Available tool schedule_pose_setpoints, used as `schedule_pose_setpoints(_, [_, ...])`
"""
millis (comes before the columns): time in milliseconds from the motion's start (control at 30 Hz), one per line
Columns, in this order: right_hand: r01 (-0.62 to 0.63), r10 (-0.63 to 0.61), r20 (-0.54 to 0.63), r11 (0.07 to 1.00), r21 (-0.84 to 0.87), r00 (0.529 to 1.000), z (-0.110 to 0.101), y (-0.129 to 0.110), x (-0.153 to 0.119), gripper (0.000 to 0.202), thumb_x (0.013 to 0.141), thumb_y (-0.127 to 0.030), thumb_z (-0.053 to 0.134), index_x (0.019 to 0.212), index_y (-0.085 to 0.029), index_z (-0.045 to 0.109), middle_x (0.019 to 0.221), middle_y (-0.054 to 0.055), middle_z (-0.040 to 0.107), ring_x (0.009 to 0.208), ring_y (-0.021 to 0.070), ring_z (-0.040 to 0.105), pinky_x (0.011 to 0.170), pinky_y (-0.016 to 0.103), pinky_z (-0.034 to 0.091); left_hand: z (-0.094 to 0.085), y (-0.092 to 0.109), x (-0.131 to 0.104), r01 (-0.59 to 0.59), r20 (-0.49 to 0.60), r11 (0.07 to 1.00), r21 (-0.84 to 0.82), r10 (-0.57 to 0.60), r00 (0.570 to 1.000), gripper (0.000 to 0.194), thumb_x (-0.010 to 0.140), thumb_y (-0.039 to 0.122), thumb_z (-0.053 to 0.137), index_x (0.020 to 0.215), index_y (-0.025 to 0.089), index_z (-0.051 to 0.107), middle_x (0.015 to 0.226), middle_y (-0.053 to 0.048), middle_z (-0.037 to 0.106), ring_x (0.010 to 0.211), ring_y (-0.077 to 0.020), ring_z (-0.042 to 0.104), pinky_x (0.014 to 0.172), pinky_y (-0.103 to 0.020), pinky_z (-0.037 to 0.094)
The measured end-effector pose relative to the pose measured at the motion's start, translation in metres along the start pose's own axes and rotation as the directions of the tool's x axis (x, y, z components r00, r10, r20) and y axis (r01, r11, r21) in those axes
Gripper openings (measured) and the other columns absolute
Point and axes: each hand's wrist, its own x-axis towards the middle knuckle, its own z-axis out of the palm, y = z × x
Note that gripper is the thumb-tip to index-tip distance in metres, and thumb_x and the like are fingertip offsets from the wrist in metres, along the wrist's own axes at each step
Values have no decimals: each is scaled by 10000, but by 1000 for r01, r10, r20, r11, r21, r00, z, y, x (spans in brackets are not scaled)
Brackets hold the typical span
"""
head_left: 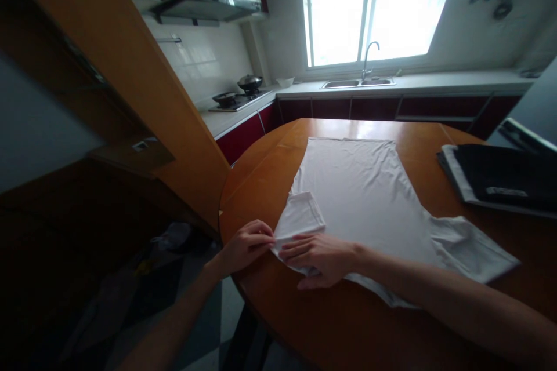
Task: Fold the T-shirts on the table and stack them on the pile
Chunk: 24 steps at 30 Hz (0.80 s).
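Note:
A white T-shirt (361,185) lies spread on the round wooden table (256,171), its hem toward the window. Its left sleeve is folded inward over the body, while the right sleeve stretches out to the right, wrinkled. My left hand (250,245) is at the shirt's left edge, with thumb and fingers pinched on the fabric by the folded sleeve. Just right of it, my right hand (319,258) rests palm down on the shirt near the shoulder, fingers extended to the left. My right forearm passes over the collar side of the shirt.
Folded dark and white clothes (505,177) sit on the table's right side. Beyond the table are a counter with a sink (359,83), a stove (239,101) with pans, and a window. A wooden frame (174,116) stands at the left.

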Motion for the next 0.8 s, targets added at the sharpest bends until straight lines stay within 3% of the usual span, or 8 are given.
schedule_pose_setpoints(167, [-38, 27, -107, 994, -106, 994, -29, -10, 2, 402, 1018, -354, 508, 1366, -177, 606, 1421, 113, 609, 1406, 178, 469, 1219, 371, 279, 8, 8, 32, 35, -129, 998, 56, -27, 991, 374, 1054, 275, 404, 1353, 239, 626, 1370, -108, 630, 1292, -223, 571, 1109, -390, 455])
schedule_pose_setpoints(267, [-148, 98, -259, 972, -180, 961, -61, -18, -17, 350, 1013, -315, 510, 1316, -203, 646, 1343, 103, 665, 1337, 187, 538, 1155, 364, 381, 16, 2, 48, 12, 82, 986, 168, -26, 996, 488, 1031, 380, 462, 1498, 237, 487, 1563, -121, 447, 1472, -270, 376, 1207, -473, 329])
schedule_pose_setpoints(333, [-286, 181, -429, 939, -193, 885, -85, -25, -43, 315, 1013, -308, 505, 1258, -215, 679, 1285, 99, 693, 1255, 195, 597, 1093, 367, 445, 16, -4, 57, -36, 227, 972, 231, -18, 974, 592, 983, 466, 544, 1522, 239, 455, 1613, -133, 348, 1516, -310, 269, 1219, -524, 270])
schedule_pose_setpoints(400, [-461, 281, -621, 875, -147, 731, -107, -33, -80, 291, 1012, -314, 495, 1180, -213, 709, 1200, 92, 721, 1134, 194, 656, 1009, 358, 500, 13, -12, 67, -72, 249, 967, 244, 10, 969, 627, 982, 483, 536, 1550, 253, 405, 1630, -126, 303, 1528, -313, 227, 1220, -535, 250])
schedule_pose_setpoints(500, [-730, 427, -823, 683, 22, 375, -126, -45, -146, 278, 982, -336, 518, 1064, -182, 735, 1028, 75, 756, 904, 182, 701, 815, 304, 548, 7, -15, 91, -112, 173, 976, 190, 79, 982, 606, 1030, 430, 433, 1599, 303, 269, 1641, -75, 287, 1527, -269, 243, 1223, -499, 262])
schedule_pose_setpoints(567, [-861, 483, -867, 487, 149, 123, -126, -51, -191, 269, 951, -332, 545, 1013, -164, 744, 941, 68, 764, 796, 177, 696, 725, 277, 530, 6, -7, 112, -165, 171, 975, 150, 139, 976, 617, 1028, 427, 438, 1603, 340, 232, 1647, -46, 279, 1528, -260, 241, 1219, -495, 275])
schedule_pose_setpoints(633, [-933, 511, -857, 269, 238, -71, -116, -55, -231, 243, 921, -312, 570, 970, -161, 755, 907, 71, 768, 786, 188, 699, 724, 276, 509, 9, 10, 137, -237, 226, 964, 117, 206, 952, 661, 997, 457, 512, 1595, 368, 245, 1649, -38, 277, 1530, -276, 229, 1202, -510, 305])
schedule_pose_setpoints(800, [-931, 635, -683, -201, 305, -361, -72, -59, -290, 194, 890, -308, 614, 891, -197, 773, 932, 97, 774, 886, 236, 717, 737, 283, 485, 42, 68, 202, -430, 485, 899, -84, 414, 770, 694, 962, 475, 591, 1580, 377, 291, 1616, -48, 358, 1509, -275, 293, 1183, -463, 345])
